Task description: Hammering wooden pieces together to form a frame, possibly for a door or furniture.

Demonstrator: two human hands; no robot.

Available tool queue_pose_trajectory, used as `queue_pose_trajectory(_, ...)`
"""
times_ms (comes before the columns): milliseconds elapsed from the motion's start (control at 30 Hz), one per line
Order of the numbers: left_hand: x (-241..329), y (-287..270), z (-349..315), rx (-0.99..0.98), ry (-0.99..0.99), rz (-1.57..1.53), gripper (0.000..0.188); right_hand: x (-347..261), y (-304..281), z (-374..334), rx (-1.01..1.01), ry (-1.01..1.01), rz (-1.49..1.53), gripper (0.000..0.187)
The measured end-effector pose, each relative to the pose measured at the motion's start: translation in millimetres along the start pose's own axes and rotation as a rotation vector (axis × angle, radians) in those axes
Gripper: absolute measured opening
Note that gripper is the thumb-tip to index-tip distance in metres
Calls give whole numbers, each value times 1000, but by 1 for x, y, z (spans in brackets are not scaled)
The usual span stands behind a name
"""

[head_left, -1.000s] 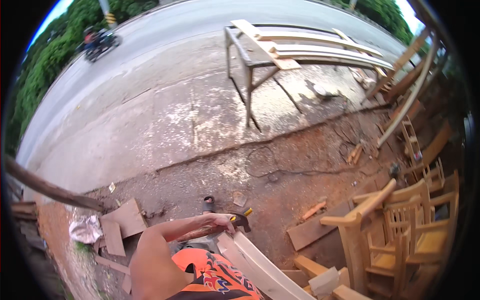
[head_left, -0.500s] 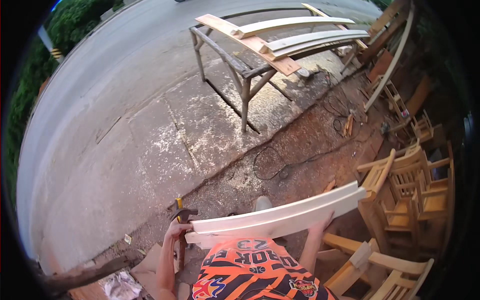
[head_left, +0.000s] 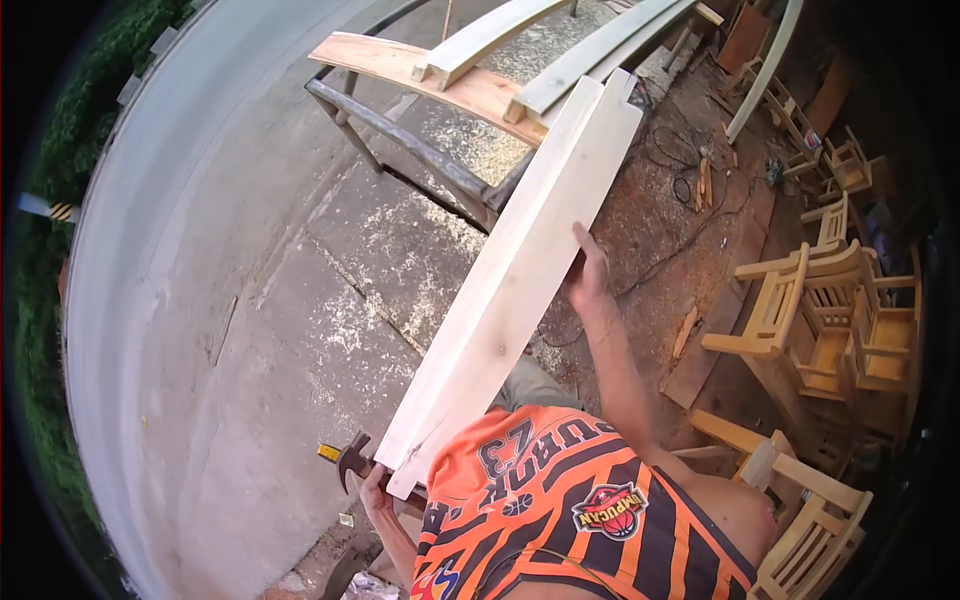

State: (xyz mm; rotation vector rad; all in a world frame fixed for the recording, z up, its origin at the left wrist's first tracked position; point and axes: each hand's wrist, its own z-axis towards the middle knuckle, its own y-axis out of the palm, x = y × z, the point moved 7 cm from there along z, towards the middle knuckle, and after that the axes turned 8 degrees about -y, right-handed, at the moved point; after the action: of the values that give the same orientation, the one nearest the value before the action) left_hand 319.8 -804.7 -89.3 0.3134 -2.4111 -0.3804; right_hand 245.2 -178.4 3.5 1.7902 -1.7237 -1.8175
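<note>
A long pale wooden board [head_left: 520, 300], with a stepped end and a lengthwise ridge, slants from low centre up towards the work stand. My right hand [head_left: 588, 272] is closed around its right edge, thumb on the upper face. At the near end my left hand [head_left: 374, 490] is closed on the board's corner and on a claw hammer [head_left: 352, 462], whose head sticks out beside the board. Just left of the hammer head is a small yellow-and-black piece [head_left: 328, 452] that I cannot make out. The left fingers are partly hidden.
A pipe-frame stand [head_left: 400, 120] ahead carries a reddish plank [head_left: 370, 58] and several pale boards [head_left: 500, 40]. Small wooden chairs [head_left: 810, 320] crowd the right side. A dark cable [head_left: 665, 260] loops over the ground, and shavings [head_left: 350, 320] cover the paving. A road runs along the left.
The board has swung from lying across my body to slanting up and away, its far end now near the stand. My right hand rose with it; the hammer stayed in my left hand. The view turned.
</note>
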Motion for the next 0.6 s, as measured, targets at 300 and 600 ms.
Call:
queue_pose_trajectory(300,193,184,159,-154,83,-32,58,69,171,192,51,-46,-96,52)
queue_pose_trajectory(600,395,378,367,-290,-42,292,52,69,183,437,159,-136,-117,71)
